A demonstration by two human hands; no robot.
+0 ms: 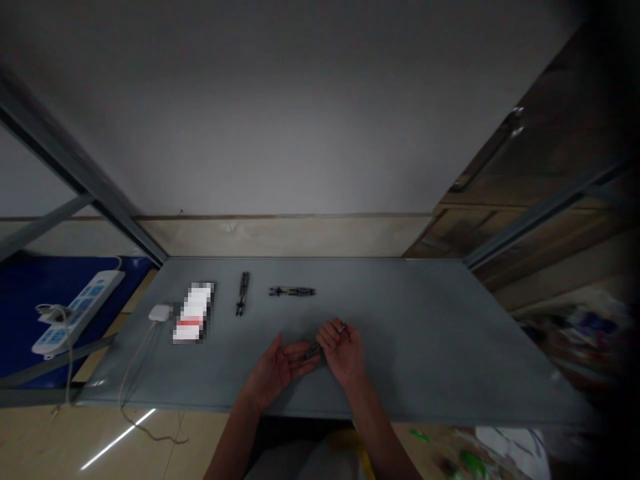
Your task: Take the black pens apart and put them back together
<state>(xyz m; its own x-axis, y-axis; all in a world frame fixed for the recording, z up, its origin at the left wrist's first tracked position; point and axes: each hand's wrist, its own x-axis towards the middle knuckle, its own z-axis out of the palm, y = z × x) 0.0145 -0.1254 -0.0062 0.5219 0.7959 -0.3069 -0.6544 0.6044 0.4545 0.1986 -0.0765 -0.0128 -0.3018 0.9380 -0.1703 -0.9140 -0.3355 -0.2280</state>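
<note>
Small dark tool point(312, 352) is between the hands; left hand point(277, 371) spread open, right hand point(343, 351) curled, its grip not clear.

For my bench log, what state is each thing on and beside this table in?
left hand, open, palm up
right hand, fingers curled
small dark tool, between the hands
pliers, shut, lying flat
long dark tool, lying flat
white adapter, cable attached
power strip, plug inserted
blurred packet, lying flat

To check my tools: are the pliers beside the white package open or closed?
Closed, it seems: the pliers lie on the grey table as one narrow shape, no wide gap between the handles; finer detail is blurred.
</note>
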